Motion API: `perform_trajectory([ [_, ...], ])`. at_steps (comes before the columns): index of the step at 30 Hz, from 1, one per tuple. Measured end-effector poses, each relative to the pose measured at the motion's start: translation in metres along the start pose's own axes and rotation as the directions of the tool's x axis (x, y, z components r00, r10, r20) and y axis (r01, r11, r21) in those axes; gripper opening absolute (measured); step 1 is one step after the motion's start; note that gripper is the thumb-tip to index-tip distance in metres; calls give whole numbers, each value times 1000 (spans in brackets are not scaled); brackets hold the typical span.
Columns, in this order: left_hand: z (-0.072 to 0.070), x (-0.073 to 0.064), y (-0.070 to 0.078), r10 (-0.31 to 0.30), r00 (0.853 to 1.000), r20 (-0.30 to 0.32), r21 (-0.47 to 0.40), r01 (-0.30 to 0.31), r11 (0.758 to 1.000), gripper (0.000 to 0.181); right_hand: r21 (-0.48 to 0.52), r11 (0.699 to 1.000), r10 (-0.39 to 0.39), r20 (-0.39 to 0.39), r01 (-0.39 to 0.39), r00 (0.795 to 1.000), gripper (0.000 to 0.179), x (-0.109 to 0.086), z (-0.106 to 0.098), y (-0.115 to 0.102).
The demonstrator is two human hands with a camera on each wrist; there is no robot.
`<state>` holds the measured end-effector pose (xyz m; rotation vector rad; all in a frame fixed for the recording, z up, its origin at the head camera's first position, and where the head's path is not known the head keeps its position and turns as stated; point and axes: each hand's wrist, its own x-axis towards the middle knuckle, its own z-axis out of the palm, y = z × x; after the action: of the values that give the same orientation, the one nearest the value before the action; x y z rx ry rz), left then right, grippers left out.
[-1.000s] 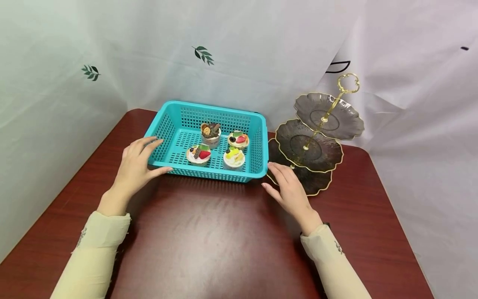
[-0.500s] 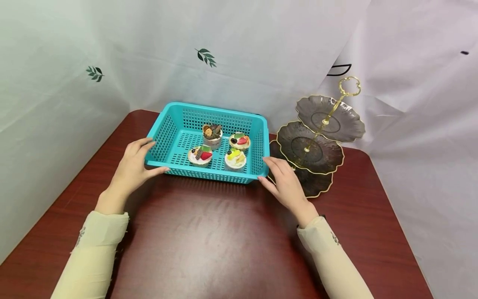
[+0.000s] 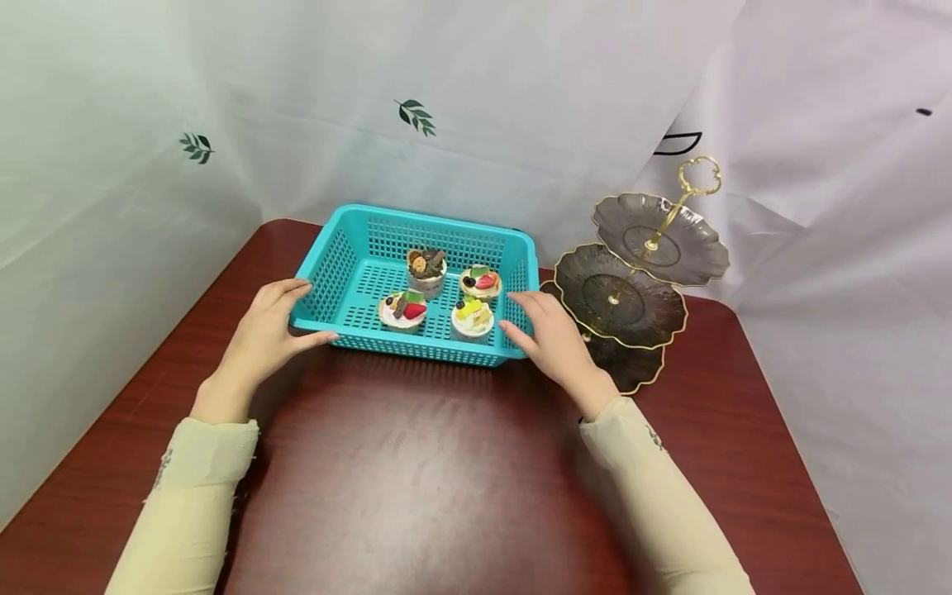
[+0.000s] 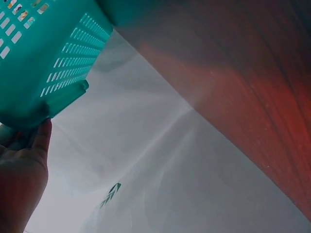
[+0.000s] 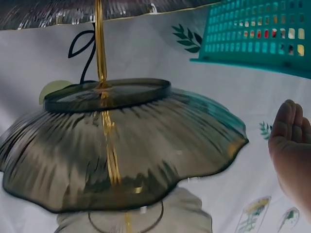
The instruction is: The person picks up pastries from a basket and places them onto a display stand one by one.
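A turquoise plastic basket (image 3: 349, 337) holds several small dessert cups. One has a chocolate and biscuit topping (image 3: 426, 266), another a strawberry and cream topping (image 3: 402, 311). At the right are a cup with yellow fruit (image 3: 472, 319) and a fruit-topped tart (image 3: 480, 282). My left hand (image 3: 260, 335) rests its straight fingertips and thumb at the basket's left front corner; the left wrist view shows fingers at its rim. My right hand (image 3: 554, 343) reaches over the right front corner, fingers and thumb spread beside the yellow-fruit cup, holding nothing.
A three-tier stand with dark, gold-edged scalloped plates (image 3: 621, 297) and a gold handle (image 3: 699, 175) stands right of the basket, close behind my right hand. Everything is on a dark red wooden table (image 3: 416, 479), with a white curtain (image 3: 483, 99) behind it.
My right hand has moved left and up, from outside the basket's right front corner to over its rim near the yellow-fruit cup. My left hand stays at the left corner.
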<state>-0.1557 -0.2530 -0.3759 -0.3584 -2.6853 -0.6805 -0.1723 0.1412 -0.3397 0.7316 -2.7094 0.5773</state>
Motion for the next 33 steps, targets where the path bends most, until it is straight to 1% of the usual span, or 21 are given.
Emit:
perform_trajectory([
  [4, -1, 0, 1, 19, 1000, 18, 22, -19, 1000, 81, 16, 998, 66, 69, -67, 995, 51, 12, 4, 2],
  [6, -1, 0, 1, 26, 999, 34, 28, -27, 999, 81, 17, 996, 84, 94, -86, 992, 52, 17, 7, 2],
  [11, -2, 0, 0, 15, 997, 75, 35, -17, 999, 82, -14, 994, 111, 160, -111, 981, 56, 30, 14, 0],
  [14, -1, -1, 0, 10, 997, 79, 30, -13, 999, 82, -35, 991, 130, 210, -125, 969, 60, 39, 17, -1],
  [19, -1, -1, 0, 7, 998, 69, 9, -7, 1000, 83, -62, 985, 174, 277, -163, 945, 65, 49, 22, 0],
  [21, -1, 0, 0, 2, 998, 68, 5, -2, 1000, 83, -69, 983, 181, 295, -168, 938, 67, 51, 24, 1],
  [27, -2, 1, -1, -10, 998, 66, 9, 10, 1000, 84, -77, 983, 181, 324, -165, 929, 72, 56, 31, 3],
  [33, 0, 0, -2, -24, 997, 74, 1, 24, 1000, 85, -117, 983, 175, 339, -143, 924, 71, 59, 37, 1],
])
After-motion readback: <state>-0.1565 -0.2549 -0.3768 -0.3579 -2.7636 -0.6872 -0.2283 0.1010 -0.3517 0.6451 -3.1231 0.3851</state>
